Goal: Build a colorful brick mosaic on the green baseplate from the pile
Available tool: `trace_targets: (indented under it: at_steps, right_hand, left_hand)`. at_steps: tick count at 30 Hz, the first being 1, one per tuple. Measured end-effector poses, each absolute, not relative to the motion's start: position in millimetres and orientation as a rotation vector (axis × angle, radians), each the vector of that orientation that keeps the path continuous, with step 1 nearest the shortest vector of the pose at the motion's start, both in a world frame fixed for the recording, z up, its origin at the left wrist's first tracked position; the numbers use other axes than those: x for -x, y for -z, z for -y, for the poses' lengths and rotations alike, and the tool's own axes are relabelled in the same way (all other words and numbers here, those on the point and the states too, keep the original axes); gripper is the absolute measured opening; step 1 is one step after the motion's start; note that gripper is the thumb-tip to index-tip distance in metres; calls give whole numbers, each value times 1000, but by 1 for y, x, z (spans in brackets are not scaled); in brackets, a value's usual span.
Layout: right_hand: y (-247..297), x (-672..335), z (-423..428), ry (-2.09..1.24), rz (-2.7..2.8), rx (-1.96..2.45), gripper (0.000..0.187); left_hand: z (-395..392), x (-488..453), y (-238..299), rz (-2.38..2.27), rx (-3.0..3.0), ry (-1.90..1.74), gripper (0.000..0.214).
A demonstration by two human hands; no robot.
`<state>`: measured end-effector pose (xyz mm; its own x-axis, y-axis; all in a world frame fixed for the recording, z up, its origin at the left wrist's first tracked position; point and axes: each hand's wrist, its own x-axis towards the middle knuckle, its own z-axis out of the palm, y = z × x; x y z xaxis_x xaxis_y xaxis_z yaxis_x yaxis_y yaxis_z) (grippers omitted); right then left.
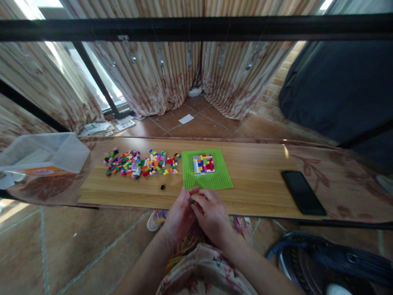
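Both hands meet just in front of the table's near edge. My left hand (180,215) is cupped with its fingers curled, and what lies in its palm is hidden. My right hand (213,215) pinches a small green toy brick (192,201) against the left fingers. Just beyond the fingertips lies a green baseplate (224,174). On it sits a flat, roughly square block of multicoloured bricks (204,164). A single black brick (162,187) rests on the wood to the left of my hands.
Loose bricks (130,164) are spread left of the baseplate. A clear plastic box (58,149) stands at the table's left end. A black phone (303,192) lies at the right. A dark metal bar (196,28) crosses above, before striped curtains (172,78).
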<state>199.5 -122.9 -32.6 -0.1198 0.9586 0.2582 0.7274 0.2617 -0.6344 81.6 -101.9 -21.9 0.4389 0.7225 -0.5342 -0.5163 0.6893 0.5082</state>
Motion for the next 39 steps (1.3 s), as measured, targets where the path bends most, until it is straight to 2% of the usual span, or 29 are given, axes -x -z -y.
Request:
trace_targets:
  at_steps: [5, 11, 16, 20, 29, 39]
  right_hand:
    - [33, -193, 122, -510, 1887, 1530, 17]
    - [31, -206, 116, -749, 1553, 1468, 17]
    - [46, -242, 93, -777, 1178, 1530, 18]
    - [64, -268, 68, -852, 954, 1554, 24]
    - [68, -283, 38, -834, 1134, 1530, 22]
    - [59, -283, 46, -677, 1440, 1567, 20]
  left_hand:
    - [103, -85, 27, -810, -281, -776, 45]
    - [95, -81, 36, -939, -354, -868, 38]
    - [82, -74, 43, -1342, -911, -1002, 23]
    - [69, -80, 47, -1385, -1430, -949, 15]
    - [52, -91, 71, -1340, -2280, -445, 28]
    - [55, -81, 67, -1322, -2332, -399, 26]
